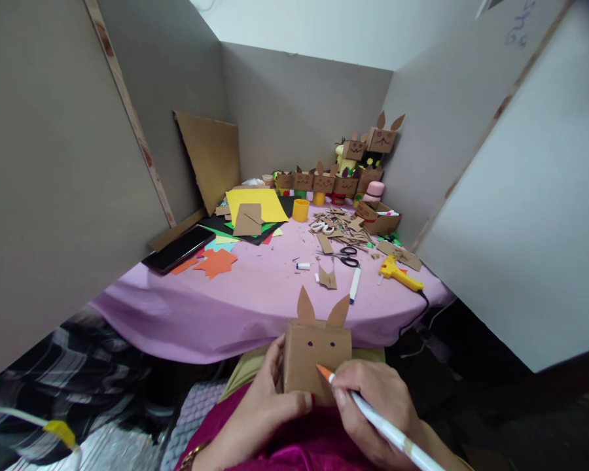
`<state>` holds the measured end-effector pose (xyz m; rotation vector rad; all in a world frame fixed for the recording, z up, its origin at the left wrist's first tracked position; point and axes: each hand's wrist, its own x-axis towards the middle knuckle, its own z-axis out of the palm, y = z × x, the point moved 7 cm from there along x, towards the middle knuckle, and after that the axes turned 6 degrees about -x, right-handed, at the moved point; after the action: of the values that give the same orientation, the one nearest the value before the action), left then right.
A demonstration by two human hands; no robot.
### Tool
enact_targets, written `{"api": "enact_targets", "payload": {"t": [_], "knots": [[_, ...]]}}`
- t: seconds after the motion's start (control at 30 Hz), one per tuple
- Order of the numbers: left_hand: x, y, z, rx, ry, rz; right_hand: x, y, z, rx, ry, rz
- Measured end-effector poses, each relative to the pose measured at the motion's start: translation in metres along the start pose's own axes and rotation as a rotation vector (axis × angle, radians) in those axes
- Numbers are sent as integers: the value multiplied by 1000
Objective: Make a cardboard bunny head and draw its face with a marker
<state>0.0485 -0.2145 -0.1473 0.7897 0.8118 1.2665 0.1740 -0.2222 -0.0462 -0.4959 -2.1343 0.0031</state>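
Note:
A small cardboard box point(299, 369) with two pointed cardboard ears and two dark dot eyes rests upright above my lap. My left hand point(279, 399) grips it from the left side and the lower edge, thumb across the front. In my right hand point(377, 405) is a white marker point(383, 426) with an orange tip, pinched between thumb and fingers. Its tip is at the box's front, below the eyes; whether it touches the cardboard I cannot tell. Beyond the box, an uncapped white marker point(355, 285) and a cap point(303, 266) lie on the table.
The pink-covered table point(269, 288) holds black scissors point(348, 256), a yellow glue gun point(400, 273), cardboard scraps point(341, 226), yellow paper point(269, 204), orange paper point(216, 262) and a phone-like black device point(179, 250). Several box-headed animal figures point(324, 183) stand at the back. Grey panels enclose the sides.

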Motion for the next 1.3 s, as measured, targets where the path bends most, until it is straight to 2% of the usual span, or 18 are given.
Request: {"api": "enact_targets", "payload": {"t": [0.7,0.97,1.3], "knots": [[1,-1,-4,14,18,11,3,3,-3,-16,-3,50],[1,-1,0,-54,-2,20,-8,9,-11,-14,24,103],[1,0,-1,-15,8,-6,-2,4,-7,13,30,61]]}}
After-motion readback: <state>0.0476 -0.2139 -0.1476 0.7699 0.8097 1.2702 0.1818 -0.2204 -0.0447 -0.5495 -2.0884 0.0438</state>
